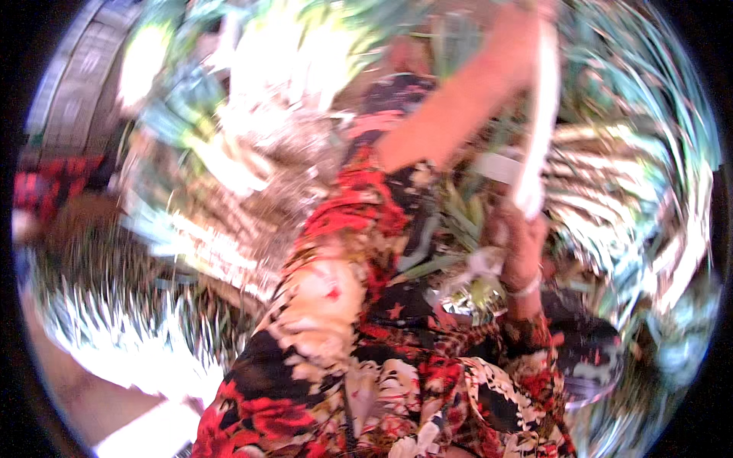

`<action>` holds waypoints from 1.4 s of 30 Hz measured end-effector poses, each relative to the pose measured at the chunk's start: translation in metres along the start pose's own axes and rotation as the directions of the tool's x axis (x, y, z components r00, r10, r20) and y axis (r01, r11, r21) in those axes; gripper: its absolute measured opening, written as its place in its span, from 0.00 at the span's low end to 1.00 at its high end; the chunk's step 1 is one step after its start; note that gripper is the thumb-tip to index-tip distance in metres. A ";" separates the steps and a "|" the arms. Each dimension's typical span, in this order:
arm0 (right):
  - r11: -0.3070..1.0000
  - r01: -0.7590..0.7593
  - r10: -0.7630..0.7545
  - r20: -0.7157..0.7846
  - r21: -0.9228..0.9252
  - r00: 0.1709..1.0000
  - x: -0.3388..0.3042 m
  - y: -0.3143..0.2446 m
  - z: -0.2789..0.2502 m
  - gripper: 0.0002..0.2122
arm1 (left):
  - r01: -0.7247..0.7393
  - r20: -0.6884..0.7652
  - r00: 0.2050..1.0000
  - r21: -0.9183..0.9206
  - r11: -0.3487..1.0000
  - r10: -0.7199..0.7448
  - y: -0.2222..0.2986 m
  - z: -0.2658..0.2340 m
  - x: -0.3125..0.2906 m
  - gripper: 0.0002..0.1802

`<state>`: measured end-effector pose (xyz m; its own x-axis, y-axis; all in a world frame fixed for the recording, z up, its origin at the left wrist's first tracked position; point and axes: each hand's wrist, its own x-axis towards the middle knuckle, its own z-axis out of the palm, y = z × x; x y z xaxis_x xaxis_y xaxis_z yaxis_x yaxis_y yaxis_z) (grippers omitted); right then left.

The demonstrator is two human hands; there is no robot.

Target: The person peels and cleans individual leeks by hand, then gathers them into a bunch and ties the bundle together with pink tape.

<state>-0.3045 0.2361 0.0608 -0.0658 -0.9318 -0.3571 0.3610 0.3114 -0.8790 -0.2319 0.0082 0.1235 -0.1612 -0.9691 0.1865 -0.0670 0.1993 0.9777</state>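
A long white-stalked leek (539, 130) stands nearly upright on my right side. My right hand (522, 238) is closed around its lower end. My left arm, in a red and black flowered sleeve, reaches up and across. The left hand (528, 19) is at the leek's upper part by the top edge, smeared by motion and partly cut off, so its fingers do not show. A white flat piece (498, 166) lies just beyond my right hand. Pale and green leaf scraps (477, 286) lie beside my right wrist, over my lap.
Heaps of leeks lie to the left (221, 153) and right (603, 179). Another bundle (153, 336) sits at the lower left, near a brightly lit patch. A person in red checked clothing (57, 183) is at the far left, below stacked grey boxes (80, 84).
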 end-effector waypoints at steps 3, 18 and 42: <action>0.983 0.177 -0.178 -0.001 -0.043 0.984 0.005 -0.006 0.021 0.05 | 0.151 0.178 0.983 -0.599 0.787 -0.054 0.035 -0.020 -0.056 0.23; 0.891 -0.020 -0.022 -0.087 -0.453 0.996 -0.005 0.118 -0.052 0.12 | -0.205 -0.439 0.883 -0.037 0.978 0.169 0.054 -0.279 -0.010 0.12; 0.020 -0.107 0.261 -0.098 -0.994 0.960 0.211 0.227 0.025 0.18 | 0.427 -0.405 0.888 0.902 0.064 -0.220 -0.291 -0.524 -0.038 0.43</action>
<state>-0.2135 0.1061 -0.2064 -0.0602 -0.7950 -0.6036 -0.9102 0.2919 -0.2937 0.3093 -0.0888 -0.1168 0.2700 -0.9628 -0.0104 -0.9612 -0.2702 0.0551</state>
